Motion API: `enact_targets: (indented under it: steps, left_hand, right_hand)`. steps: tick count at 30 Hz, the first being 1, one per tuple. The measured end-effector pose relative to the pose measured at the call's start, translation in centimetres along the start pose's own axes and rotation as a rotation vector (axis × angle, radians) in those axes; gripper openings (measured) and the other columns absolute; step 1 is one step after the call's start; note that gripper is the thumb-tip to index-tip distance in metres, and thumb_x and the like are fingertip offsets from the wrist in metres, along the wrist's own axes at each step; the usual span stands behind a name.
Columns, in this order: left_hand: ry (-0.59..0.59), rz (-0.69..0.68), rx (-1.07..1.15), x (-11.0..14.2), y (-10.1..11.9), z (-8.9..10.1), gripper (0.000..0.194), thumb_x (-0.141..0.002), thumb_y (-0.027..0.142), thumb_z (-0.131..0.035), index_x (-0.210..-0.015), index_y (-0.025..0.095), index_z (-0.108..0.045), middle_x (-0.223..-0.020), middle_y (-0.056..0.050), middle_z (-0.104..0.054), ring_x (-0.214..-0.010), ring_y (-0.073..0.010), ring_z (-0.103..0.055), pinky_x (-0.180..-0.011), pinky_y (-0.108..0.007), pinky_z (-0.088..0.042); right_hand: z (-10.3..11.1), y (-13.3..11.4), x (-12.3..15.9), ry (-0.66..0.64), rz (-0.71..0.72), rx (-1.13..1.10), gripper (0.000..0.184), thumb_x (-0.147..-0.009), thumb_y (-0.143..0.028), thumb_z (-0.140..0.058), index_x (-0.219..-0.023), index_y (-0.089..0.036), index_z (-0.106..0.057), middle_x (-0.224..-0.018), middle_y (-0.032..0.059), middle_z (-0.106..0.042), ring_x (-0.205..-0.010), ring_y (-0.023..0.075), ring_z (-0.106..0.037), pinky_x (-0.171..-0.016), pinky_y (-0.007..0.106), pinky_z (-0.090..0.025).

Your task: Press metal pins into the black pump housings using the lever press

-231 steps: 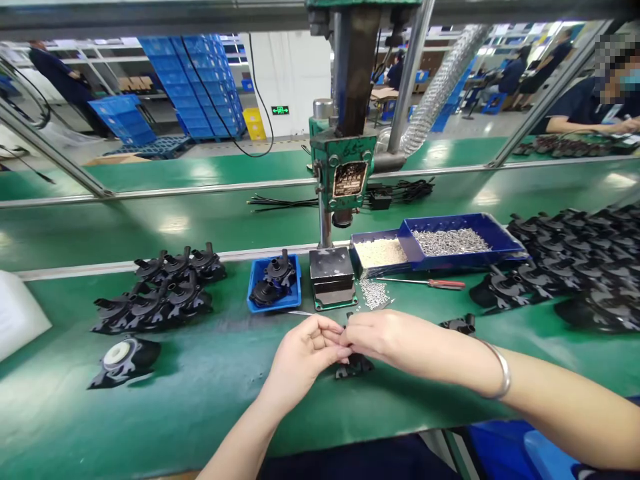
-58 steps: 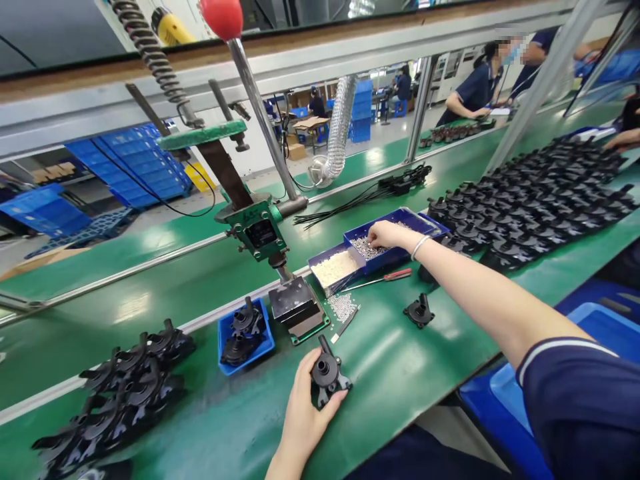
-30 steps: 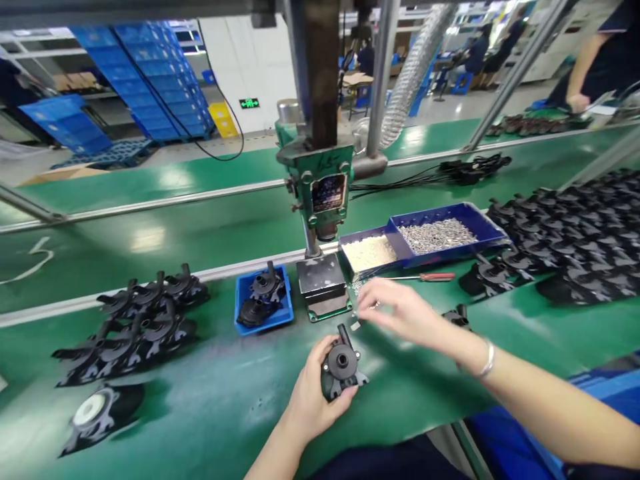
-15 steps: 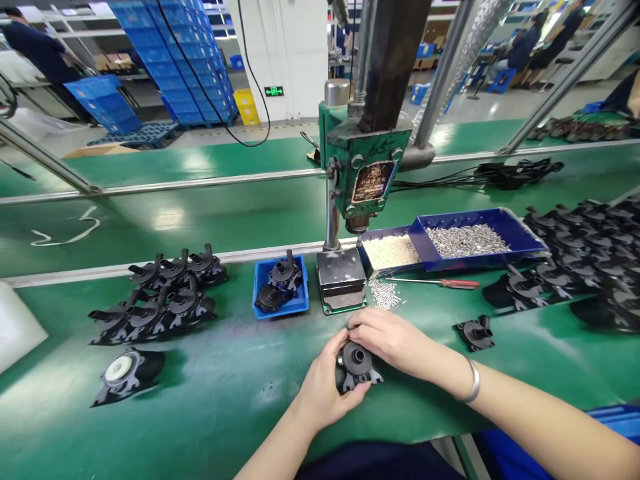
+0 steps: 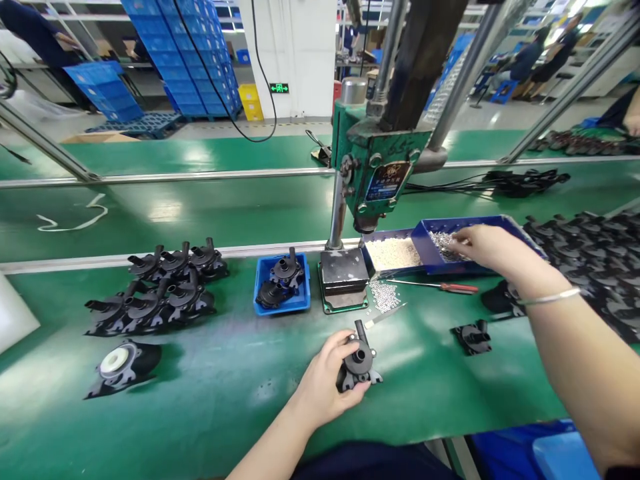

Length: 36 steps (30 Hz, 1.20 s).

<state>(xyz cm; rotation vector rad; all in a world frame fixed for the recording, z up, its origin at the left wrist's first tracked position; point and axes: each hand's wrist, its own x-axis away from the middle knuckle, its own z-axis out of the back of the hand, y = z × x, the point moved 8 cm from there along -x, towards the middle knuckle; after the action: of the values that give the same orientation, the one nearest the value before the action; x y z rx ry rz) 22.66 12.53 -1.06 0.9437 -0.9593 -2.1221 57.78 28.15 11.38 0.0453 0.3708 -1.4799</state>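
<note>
While the black housing (image 5: 361,363) is still clasped by the left hand (image 5: 325,383), at six o'clock from the press block (image 5: 344,270), it has been released by the right hand (image 5: 483,248), which has been moved towards two o'clock, into the blue bin (image 5: 425,248) among loose metal pieces (image 5: 441,244); whether any are pinched there cannot be told.

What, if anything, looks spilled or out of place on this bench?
Small pale rings lie scattered on the green bench before the blue bin of cream pieces, outside any container; they may be spilled or set out deliberately. A curled white strip, lying alone toward the back left, looks stray.
</note>
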Motion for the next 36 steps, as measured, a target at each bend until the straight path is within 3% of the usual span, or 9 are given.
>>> enact_targets:
  steps: [3,7,15,18,20,24,27,31,36]
  left_hand:
    - [0.005,-0.008,-0.001,0.1,-0.2,0.0,0.067,-0.083,0.019,-0.07,-0.141,0.024,-0.036,-0.147,-0.018,-0.042,-0.137,-0.0295,-0.048,-0.108,-0.049,-0.047]
    - [-0.011,0.003,0.001,0.2,-0.4,-0.2,0.066,-0.085,0.018,-0.069,-0.141,0.025,-0.036,-0.148,-0.018,-0.041,-0.138,-0.0288,-0.047,-0.109,-0.048,-0.046]
    - [-0.017,0.013,-0.024,0.3,-0.7,-0.2,0.062,-0.087,0.02,-0.068,-0.14,0.024,-0.037,-0.148,-0.019,-0.041,-0.136,-0.0294,-0.049,-0.107,-0.048,-0.048]
    - [-0.011,0.0,-0.019,0.0,-0.5,-0.1,0.064,-0.086,0.02,-0.069,-0.141,0.024,-0.037,-0.148,-0.019,-0.042,-0.137,-0.0292,-0.048,-0.108,-0.048,-0.047]
    - [-0.005,-0.013,-0.013,-0.2,-0.2,0.0,0.065,-0.085,0.02,-0.07,-0.14,0.024,-0.036,-0.147,-0.018,-0.043,-0.138,-0.0292,-0.047,-0.108,-0.048,-0.047]
    - [-0.003,-0.024,0.007,-0.4,0.2,0.1,0.068,-0.082,0.02,-0.072,-0.14,0.024,-0.036,-0.146,-0.018,-0.044,-0.138,-0.0288,-0.047,-0.109,-0.048,-0.046]
    - [0.001,-0.03,0.015,-0.5,0.3,0.2,0.068,-0.082,0.02,-0.072,-0.14,0.024,-0.036,-0.146,-0.018,-0.045,-0.138,-0.0288,-0.047,-0.109,-0.048,-0.046]
    - [0.004,-0.039,0.015,-0.4,0.3,0.1,0.072,-0.079,0.016,-0.071,-0.141,0.024,-0.036,-0.147,-0.018,-0.043,-0.138,-0.0301,-0.047,-0.108,-0.05,-0.047]
    - [-0.004,-0.035,0.031,-0.3,0.2,0.0,0.072,-0.077,0.016,-0.072,-0.14,0.024,-0.037,-0.147,-0.018,-0.043,-0.137,-0.0304,-0.047,-0.108,-0.05,-0.048]
  right_hand:
    - [-2.5,3.3,-1.2,-0.149,-0.034,-0.03,0.026,-0.082,-0.029,-0.074,-0.059,-0.017,-0.068,-0.057,0.0061,-0.067,-0.051,0.0151,-0.058,-0.06,0.032,-0.044]
    - [-3.2,3.6,-0.2,-0.144,-0.109,-0.052,0.012,-0.08,-0.021,-0.074,-0.069,-0.016,-0.072,-0.07,0.0085,-0.073,-0.061,0.0186,-0.065,-0.06,0.031,-0.045]
    - [0.3,2.3,1.5,0.157,-0.168,-0.204,0.034,-0.088,-0.048,-0.065,-0.076,-0.016,-0.067,-0.078,0.0106,-0.071,-0.069,0.016,-0.062,-0.063,0.028,-0.045]
    - [1.7,-1.0,3.6,0.216,-0.194,-0.44,0.027,-0.095,-0.045,-0.059,-0.09,-0.019,-0.062,-0.091,0.0113,-0.073,-0.077,0.0168,-0.067,-0.069,0.028,-0.05]
    - [1.4,-5.1,5.6,0.11,-0.142,-0.636,0.02,-0.097,-0.041,-0.058,-0.094,-0.021,-0.059,-0.089,0.0076,-0.074,-0.074,0.0161,-0.069,-0.068,0.028,-0.053]
    - [-1.0,-15.7,11.4,-0.222,0.222,-0.613,0.011,-0.097,-0.028,-0.061,-0.089,-0.021,-0.063,-0.078,0.001,-0.067,-0.07,0.0141,-0.065,-0.067,0.028,-0.051]
    - [-3.4,-20.7,15.5,-0.357,0.428,-0.618,0.007,-0.1,-0.021,-0.056,-0.099,-0.02,-0.062,-0.089,0.0035,-0.066,-0.079,0.0149,-0.063,-0.07,0.028,-0.052]
    - [-5.2,-23.2,17.8,-0.351,0.526,-0.606,0.011,-0.101,-0.017,-0.051,-0.108,-0.017,-0.06,-0.096,0.0074,-0.064,-0.085,0.0178,-0.062,-0.076,0.032,-0.055]
    - [-5.5,-23.8,18.4,-0.334,0.56,-0.518,0.017,-0.102,-0.014,-0.049,-0.113,-0.015,-0.061,-0.103,0.0102,-0.065,-0.095,0.0207,-0.065,-0.085,0.036,-0.059]
